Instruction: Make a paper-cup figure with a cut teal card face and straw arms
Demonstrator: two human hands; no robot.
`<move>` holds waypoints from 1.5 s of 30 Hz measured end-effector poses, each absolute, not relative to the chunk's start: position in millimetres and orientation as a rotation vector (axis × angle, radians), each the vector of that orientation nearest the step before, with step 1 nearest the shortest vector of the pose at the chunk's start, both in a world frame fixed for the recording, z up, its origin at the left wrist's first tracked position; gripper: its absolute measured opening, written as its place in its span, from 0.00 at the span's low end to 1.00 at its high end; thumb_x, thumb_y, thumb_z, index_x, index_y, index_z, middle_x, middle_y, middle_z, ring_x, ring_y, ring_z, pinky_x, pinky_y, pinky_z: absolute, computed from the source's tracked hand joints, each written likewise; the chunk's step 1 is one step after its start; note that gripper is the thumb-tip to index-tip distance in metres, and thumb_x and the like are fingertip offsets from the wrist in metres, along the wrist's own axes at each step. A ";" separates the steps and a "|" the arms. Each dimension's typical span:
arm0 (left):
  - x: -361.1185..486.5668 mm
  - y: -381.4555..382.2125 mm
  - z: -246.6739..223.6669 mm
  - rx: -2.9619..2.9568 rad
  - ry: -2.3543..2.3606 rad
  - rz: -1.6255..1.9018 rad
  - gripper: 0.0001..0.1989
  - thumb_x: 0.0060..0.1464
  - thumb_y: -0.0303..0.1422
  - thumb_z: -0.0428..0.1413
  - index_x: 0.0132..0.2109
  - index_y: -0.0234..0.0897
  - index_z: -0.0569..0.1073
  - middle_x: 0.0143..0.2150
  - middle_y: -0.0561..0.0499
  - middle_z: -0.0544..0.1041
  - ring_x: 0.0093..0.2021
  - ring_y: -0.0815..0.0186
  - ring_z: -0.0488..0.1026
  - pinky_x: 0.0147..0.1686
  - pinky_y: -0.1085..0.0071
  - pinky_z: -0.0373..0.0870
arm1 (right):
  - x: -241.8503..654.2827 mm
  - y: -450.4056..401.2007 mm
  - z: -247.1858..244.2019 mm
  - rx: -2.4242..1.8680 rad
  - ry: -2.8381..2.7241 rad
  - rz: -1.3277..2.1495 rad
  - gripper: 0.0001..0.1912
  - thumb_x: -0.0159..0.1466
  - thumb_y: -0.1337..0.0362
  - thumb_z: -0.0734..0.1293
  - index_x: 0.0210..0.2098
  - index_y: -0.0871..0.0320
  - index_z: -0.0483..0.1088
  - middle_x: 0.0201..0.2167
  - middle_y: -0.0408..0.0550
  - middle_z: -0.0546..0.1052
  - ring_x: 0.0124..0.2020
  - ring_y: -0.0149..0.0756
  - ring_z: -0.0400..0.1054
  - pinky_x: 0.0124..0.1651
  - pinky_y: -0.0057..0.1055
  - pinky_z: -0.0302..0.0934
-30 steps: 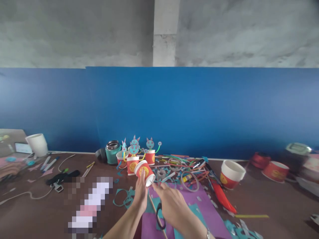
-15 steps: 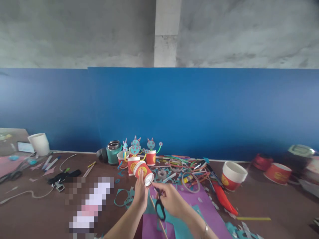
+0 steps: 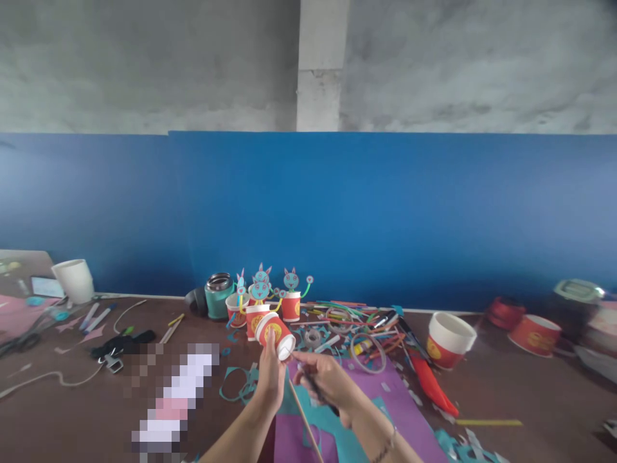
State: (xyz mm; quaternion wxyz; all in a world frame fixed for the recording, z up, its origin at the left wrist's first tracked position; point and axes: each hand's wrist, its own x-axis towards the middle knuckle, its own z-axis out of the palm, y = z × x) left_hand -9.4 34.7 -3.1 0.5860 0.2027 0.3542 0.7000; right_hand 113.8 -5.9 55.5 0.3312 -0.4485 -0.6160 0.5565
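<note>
My left hand [image 3: 271, 366] is closed around a red paper cup [image 3: 271, 331] with a yellow print, held tilted on its side. The cup's white end [image 3: 286, 348] faces down and to the right. My right hand [image 3: 328, 379] grips black-handled scissors [image 3: 315, 386], and its fingertips are close to that white end. The scissors' tips are too small to make out. Just behind stand several similar cups, among them a red cup [image 3: 291, 307] with a blue cat-like paper face [image 3: 291, 279] above it. A thin wooden stick [image 3: 303, 415] lies below my hands.
Purple sheet [image 3: 371, 379] and teal paper lie under my hands. Pipe cleaners, pens and a tape roll [image 3: 369, 352] clutter the table behind. A teal thermos [image 3: 219, 297] stands at left. Stacked cups [image 3: 450, 339] and a red pouch [image 3: 431, 386] are at right.
My right hand has turned, swinging the scissors' handle from hanging below the fingers to lying back under the palm. My left hand keeps the cup almost in the same place.
</note>
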 end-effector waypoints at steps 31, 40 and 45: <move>-8.5 35.1 -0.3 0.438 0.841 1.649 0.21 0.47 0.47 0.60 0.40 0.34 0.72 0.35 0.47 0.77 0.35 0.62 0.74 0.34 0.71 0.68 | 111.1 0.9 48.4 -0.942 -0.963 1.968 0.13 0.51 0.70 0.65 0.37 0.60 0.72 0.19 0.38 0.65 0.14 0.19 0.47 0.16 0.16 0.38; -7.6 36.1 -1.8 0.426 0.827 1.614 0.21 0.51 0.45 0.57 0.47 0.36 0.71 0.42 0.44 0.77 0.41 0.58 0.75 0.38 0.69 0.69 | 108.5 -16.0 40.7 -1.382 -2.127 0.700 0.37 0.47 0.79 0.58 0.57 0.56 0.65 0.49 0.56 0.73 0.41 0.42 0.69 0.44 0.34 0.60; -7.3 38.2 -10.9 0.471 0.864 1.597 0.25 0.48 0.47 0.58 0.48 0.34 0.70 0.43 0.43 0.77 0.44 0.56 0.74 0.40 0.68 0.69 | 106.1 -7.4 43.3 -1.216 -1.615 1.362 0.23 0.52 0.70 0.60 0.46 0.59 0.73 0.26 0.45 0.74 0.22 0.29 0.62 0.25 0.24 0.57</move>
